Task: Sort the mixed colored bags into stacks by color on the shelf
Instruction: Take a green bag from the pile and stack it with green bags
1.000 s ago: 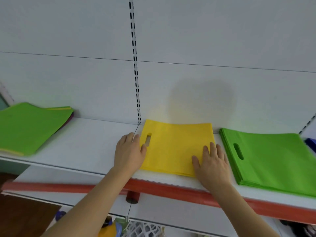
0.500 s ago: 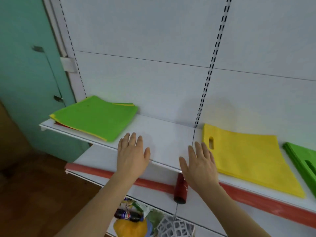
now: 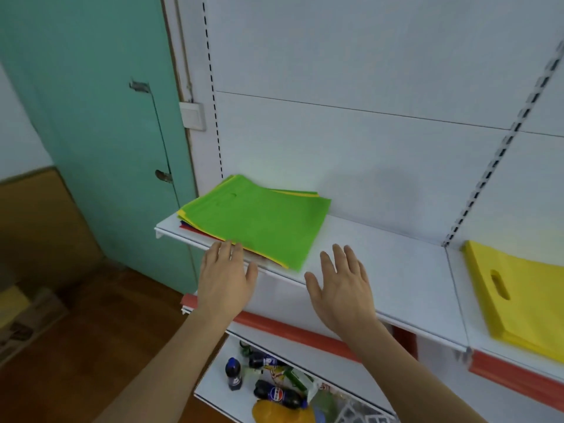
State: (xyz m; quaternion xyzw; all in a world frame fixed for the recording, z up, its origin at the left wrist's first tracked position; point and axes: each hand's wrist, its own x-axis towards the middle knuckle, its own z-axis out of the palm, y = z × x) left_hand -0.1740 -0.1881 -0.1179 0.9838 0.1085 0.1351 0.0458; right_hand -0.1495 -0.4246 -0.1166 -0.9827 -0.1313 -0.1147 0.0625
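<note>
A mixed pile of bags lies at the left end of the white shelf; a green bag is on top, with yellow, red and dark edges showing beneath. My left hand, fingers straight, hovers at the pile's front edge, its fingertips at the green bag's corner. My right hand is spread open above bare shelf just right of the pile, holding nothing. A yellow stack with a cut-out handle lies at the far right on the adjoining shelf section.
A teal door stands left of the shelving. The shelf has a red price strip along its front. Bottles and packaged goods sit on the lower shelf. A cardboard box rests on the wooden floor at the left.
My view and both hands have swung left, away from the yellow stack, toward the mixed pile. The green stack on the right has left the view.
</note>
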